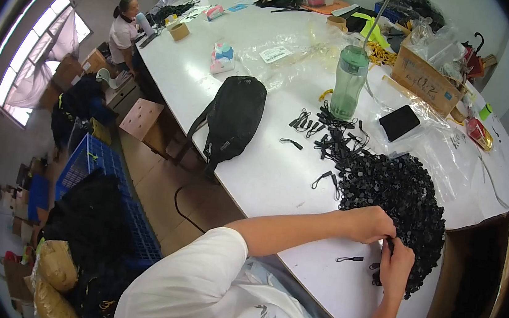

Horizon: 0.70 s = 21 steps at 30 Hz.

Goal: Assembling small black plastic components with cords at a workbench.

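My left hand (373, 225) and my right hand (398, 264) meet over the near edge of a pile of small black plastic pieces (397, 186). The fingertips of both are pinched together around a small black piece, mostly hidden by the fingers. One black zipper pull with a cord loop (349, 259) lies on the white table (288, 193), left of my right hand. More looped pulls (333, 148) are scattered at the far left side of the pile.
A green bottle (350, 82) and a black phone (399, 123) stand and lie beyond the pile. Left of it is a black bag (237, 120). An open cardboard box (477, 282) is at right; another carton (427, 81) holds plastic bags. A person (124, 33) is at the table's far left.
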{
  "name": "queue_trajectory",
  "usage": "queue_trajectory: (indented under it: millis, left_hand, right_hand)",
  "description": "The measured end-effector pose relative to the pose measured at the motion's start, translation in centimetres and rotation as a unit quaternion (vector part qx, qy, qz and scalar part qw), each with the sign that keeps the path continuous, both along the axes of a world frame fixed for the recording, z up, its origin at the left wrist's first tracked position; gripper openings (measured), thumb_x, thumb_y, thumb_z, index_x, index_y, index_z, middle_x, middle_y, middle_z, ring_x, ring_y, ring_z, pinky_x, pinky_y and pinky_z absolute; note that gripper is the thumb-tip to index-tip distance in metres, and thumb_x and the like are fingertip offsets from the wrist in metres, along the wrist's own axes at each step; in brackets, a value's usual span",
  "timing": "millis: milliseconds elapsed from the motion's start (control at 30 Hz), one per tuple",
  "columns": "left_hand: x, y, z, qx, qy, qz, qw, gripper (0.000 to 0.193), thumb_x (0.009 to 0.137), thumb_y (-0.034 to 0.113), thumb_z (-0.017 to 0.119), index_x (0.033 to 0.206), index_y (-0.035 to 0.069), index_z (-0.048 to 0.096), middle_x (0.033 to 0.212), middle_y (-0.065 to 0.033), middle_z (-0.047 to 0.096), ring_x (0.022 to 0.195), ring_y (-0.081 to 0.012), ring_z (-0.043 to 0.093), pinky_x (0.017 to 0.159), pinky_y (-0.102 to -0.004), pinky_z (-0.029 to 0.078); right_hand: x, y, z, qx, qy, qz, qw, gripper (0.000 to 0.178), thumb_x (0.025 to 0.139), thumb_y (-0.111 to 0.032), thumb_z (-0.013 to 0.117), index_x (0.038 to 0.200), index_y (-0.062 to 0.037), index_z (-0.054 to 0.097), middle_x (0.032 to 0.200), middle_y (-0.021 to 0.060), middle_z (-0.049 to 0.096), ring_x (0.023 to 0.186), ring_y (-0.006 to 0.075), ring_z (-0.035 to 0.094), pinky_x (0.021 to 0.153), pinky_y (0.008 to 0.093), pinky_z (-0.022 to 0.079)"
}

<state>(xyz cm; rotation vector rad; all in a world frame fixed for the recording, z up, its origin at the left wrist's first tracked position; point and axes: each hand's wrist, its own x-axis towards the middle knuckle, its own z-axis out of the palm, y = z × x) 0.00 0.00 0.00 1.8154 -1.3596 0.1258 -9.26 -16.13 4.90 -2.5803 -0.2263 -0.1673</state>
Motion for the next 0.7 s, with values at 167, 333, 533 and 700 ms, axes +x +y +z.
queue_trajectory:
  millis: [167,333,533,700]
  left_hand:
    - [-1.4,-0.6,0.9,-0.081,0.104,0.014,0.991,0.015,0.074,0.006,0.067,0.088,0.001,0.067,0.079,-0.0151,0.065,0.077,-0.0325,0.064,0.069,-0.0397,0.052]
    - [-1.3,-0.7,1.1,-0.091,0.057,0.11,0.988,0.014,0.077,0.006,0.067,0.09,0.0,0.064,0.084,-0.0122,0.064,0.073,-0.0287,0.064,0.064,-0.0351,0.052]
    - [-1.8,-1.4,1.5,-0.182,0.512,-0.092,0.834,0.007,0.084,0.009,0.069,0.085,0.005,0.064,0.078,0.0026,0.056,0.073,-0.0044,0.052,0.063,-0.0224,0.043]
    - [-2.5,-1.3,2.0,-0.19,0.327,-0.027,0.925,0.017,0.075,0.013,0.078,0.081,0.004,0.065,0.08,-0.0015,0.057,0.064,-0.0082,0.05,0.055,-0.0227,0.039]
  right_hand:
    - [-0.2,-0.7,-0.1,-0.011,-0.044,-0.007,0.999,0.01,0.083,-0.007,0.061,0.083,0.0027,0.061,0.064,0.022,0.058,0.061,0.0408,0.057,0.057,0.0478,0.041]
    - [0.1,-0.3,-0.7,-0.001,-0.073,-0.011,0.997,0.014,0.082,-0.009,0.062,0.075,0.002,0.056,0.061,0.0209,0.054,0.058,0.0405,0.055,0.055,0.0481,0.039]
    - [-0.3,-0.4,0.3,0.131,-0.025,-0.024,0.991,0.016,0.078,-0.009,0.065,0.073,0.0036,0.056,0.059,0.0196,0.052,0.05,0.0342,0.051,0.05,0.0375,0.038]
    - [0.0,-0.5,0.4,0.161,-0.046,0.003,0.986,0.014,0.074,-0.007,0.066,0.076,0.005,0.059,0.061,0.0195,0.055,0.047,0.0287,0.052,0.049,0.0322,0.038]
